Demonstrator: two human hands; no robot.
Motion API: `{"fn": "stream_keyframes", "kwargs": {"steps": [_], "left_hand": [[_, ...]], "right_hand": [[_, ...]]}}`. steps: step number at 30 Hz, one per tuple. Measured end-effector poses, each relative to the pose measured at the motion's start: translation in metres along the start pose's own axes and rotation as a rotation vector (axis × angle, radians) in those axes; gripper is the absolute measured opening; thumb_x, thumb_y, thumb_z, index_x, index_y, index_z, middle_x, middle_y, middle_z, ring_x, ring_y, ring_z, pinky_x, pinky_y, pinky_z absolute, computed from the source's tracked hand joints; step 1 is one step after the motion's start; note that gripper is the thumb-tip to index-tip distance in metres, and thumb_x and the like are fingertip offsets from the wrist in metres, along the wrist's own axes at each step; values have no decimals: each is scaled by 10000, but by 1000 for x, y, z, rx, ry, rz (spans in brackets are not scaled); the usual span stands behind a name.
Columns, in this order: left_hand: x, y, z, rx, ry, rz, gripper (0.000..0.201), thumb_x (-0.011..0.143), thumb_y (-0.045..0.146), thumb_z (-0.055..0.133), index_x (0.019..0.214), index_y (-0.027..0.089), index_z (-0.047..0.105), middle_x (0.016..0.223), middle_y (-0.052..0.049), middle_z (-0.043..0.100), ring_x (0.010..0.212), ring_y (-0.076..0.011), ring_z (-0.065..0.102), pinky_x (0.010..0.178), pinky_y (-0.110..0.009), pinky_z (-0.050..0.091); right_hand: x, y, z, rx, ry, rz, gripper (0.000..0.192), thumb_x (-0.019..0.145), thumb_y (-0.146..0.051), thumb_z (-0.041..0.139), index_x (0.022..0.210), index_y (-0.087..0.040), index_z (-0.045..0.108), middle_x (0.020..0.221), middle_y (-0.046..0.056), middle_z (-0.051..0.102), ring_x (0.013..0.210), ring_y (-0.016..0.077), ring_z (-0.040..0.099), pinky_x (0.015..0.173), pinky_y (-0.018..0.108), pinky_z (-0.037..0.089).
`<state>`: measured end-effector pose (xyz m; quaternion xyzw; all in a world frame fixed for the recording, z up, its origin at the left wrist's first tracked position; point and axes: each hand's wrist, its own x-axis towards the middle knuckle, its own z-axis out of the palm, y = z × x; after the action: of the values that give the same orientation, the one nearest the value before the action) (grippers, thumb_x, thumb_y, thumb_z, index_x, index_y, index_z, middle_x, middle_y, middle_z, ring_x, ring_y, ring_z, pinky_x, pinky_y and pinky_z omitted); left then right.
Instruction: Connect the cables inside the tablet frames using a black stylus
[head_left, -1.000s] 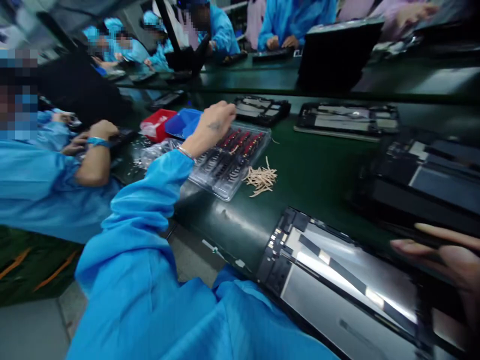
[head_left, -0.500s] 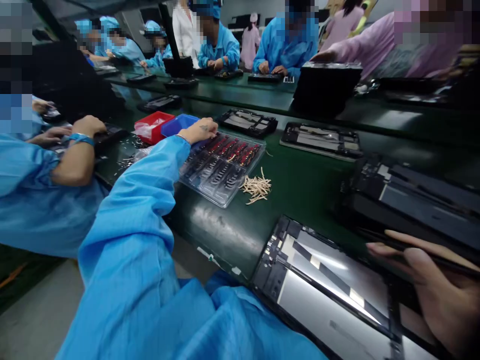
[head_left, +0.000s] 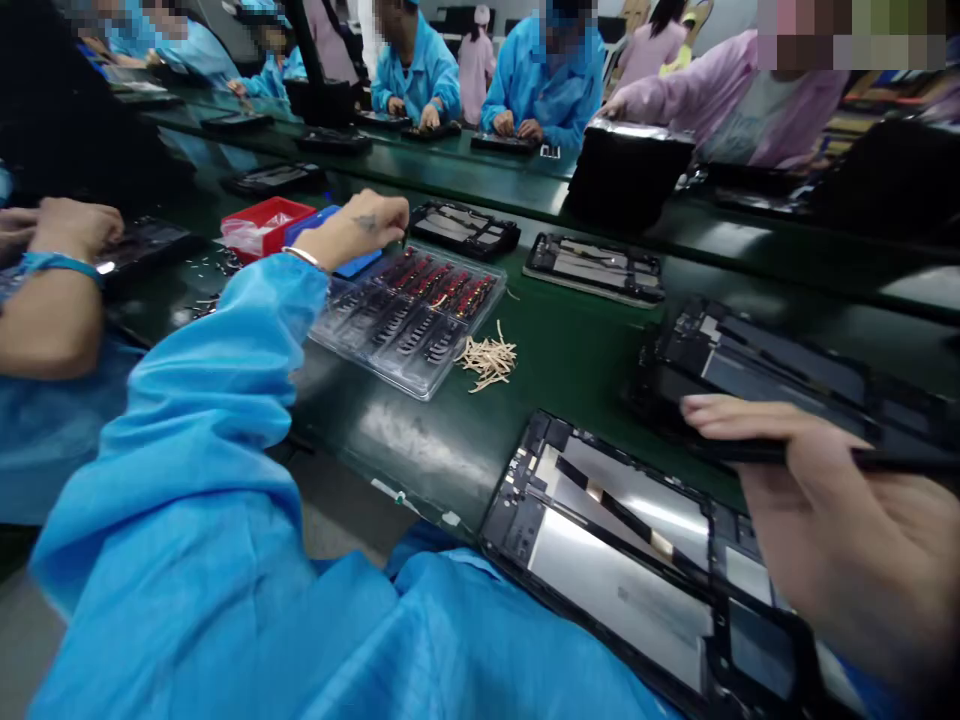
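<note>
My left hand (head_left: pixel 360 228) is above the back left edge of a clear plastic tray (head_left: pixel 420 390). Its fingers are pinched, and the tips hide what may be in them. Rows of small red-and-black parts and dark curved parts lie in the tray. My right hand (head_left: pixel 847 510), blurred, stretches its fingers out flat along the near edge of a stack of opened tablets (head_left: pixel 795 375). A dark strip shows by these fingers; I cannot tell whether it is held. An opened tablet (head_left: pixel 630 580) with silver plates lies in front of me.
Thin tan strips (head_left: pixel 489 360) are piled beside the tray. Behind it stand a red bin (head_left: pixel 262 228) and a blue bin (head_left: pixel 356 265). Two opened tablet bodies (head_left: pixel 465 230) (head_left: pixel 592 270) lie further back. A co-worker's arm (head_left: pixel 56 310) is at left; others work across the line.
The view has shifted, so the bench appears further left and higher. My right hand has moved up and left along the tablet stack. My left hand has risen a little over the tray.
</note>
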<state>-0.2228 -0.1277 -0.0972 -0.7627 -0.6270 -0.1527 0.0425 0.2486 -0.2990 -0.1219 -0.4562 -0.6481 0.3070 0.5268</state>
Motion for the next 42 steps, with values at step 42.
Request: {"fn": "stream_keyframes", "kwargs": {"steps": [42], "left_hand": [[-99,247,28,8,566,912,60,956,152,642,979,105,671,853,-76,712,706,-175,623,629,-302,524]], "right_hand": [[6,11,40,-128,-258,-147,180,950,-225,615,843,-141,734,751,2,660,674,96,547,617,248,394]]}}
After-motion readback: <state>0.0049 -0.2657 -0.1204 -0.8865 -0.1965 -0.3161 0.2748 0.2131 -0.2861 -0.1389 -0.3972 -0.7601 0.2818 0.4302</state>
